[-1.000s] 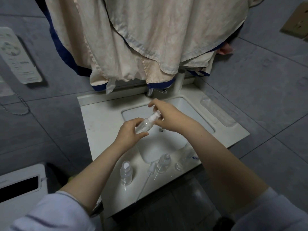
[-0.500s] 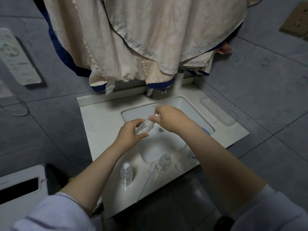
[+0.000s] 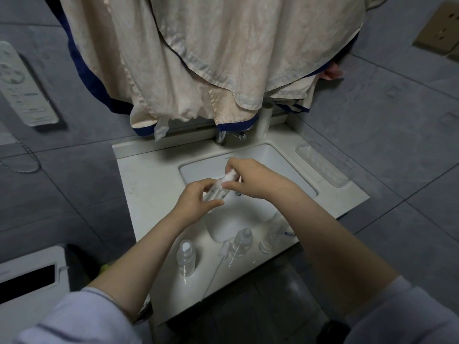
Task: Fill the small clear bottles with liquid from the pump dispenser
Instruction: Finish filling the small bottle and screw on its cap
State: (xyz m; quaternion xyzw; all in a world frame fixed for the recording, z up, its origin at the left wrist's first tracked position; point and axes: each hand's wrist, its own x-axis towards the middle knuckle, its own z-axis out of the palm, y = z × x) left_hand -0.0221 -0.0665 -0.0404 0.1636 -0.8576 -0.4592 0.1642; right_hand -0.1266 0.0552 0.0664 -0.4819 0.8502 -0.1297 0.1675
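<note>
While you lean over the white vanity top (image 3: 149, 194), its rectangular basin (image 3: 273, 165) lies beneath your hands, with a chrome tap (image 3: 223, 137) at the back edge and grey tiled wall (image 3: 372, 120) on either side. Cream cloth with dark blue trim (image 3: 223, 58) hangs down from above, reaching nearly to the tap. A white wall-mounted control panel (image 3: 22, 88) sits off to the left, and a socket plate (image 3: 437, 36) is at the upper right.

Your left hand (image 3: 196, 204) curls its fingers and thumb around the body of a small clear bottle (image 3: 216, 192), held tilted over the basin. Your right hand (image 3: 250, 180) pinches that bottle's white top (image 3: 229, 177) between thumb and fingertips, the fingers drawn close together around it.

Along the near edge of the vanity stand a second small bottle (image 3: 185, 259) on the left, a third bottle (image 3: 242, 242) further right, and a larger clear container (image 3: 270, 237) partly hidden by your right forearm. A loose pump head with its long dip tube (image 3: 218, 266) lies between the two standing bottles.
</note>
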